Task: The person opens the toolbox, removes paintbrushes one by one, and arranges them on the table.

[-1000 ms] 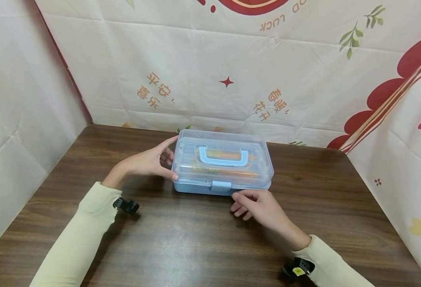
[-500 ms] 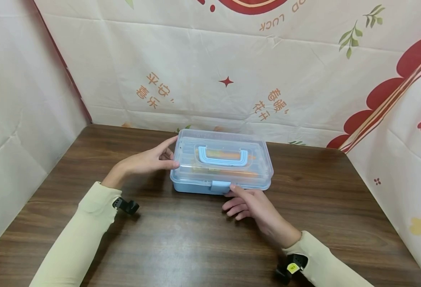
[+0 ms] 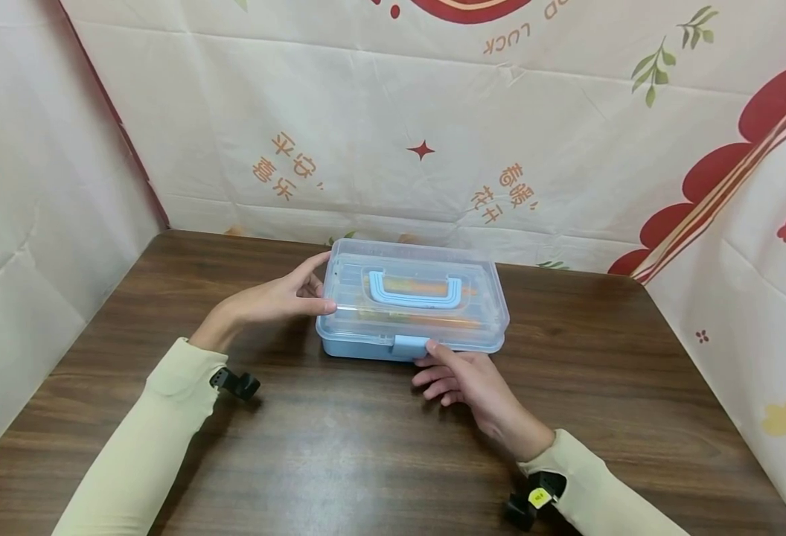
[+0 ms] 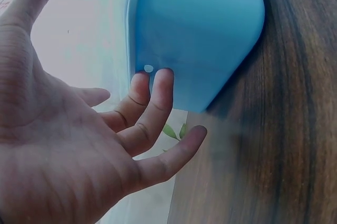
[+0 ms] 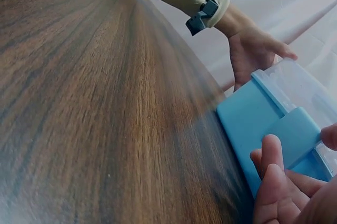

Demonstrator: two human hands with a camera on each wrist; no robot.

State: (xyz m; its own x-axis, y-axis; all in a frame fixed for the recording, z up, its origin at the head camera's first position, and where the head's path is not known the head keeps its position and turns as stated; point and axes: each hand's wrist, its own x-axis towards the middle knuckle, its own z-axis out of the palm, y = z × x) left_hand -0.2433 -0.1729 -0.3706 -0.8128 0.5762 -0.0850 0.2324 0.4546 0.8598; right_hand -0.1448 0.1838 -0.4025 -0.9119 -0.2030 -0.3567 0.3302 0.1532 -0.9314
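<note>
Right hand (image 3: 480, 383): thumb and forefinger pinching the right edge of a light-blue plastic latch (image 3: 408, 346). Left hand (image 3: 266, 301): loosely spread, touching left end of rectangular blue plastic box (image 3: 359, 349) under clear lid (image 3: 349, 294). Box on dark wood-grain table (image 3: 326, 454), near white printed cloth (image 3: 379, 97).

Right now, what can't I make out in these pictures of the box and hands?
Head view: what the orange contents are; the cloudy lid blurs them.
Head view: any writing on the yellow wrist label; too small.
Left wrist view: the rest of the box; the top edge cuts it off.
Right wrist view: much of the right hand; the lower right corner cuts it off.
</note>
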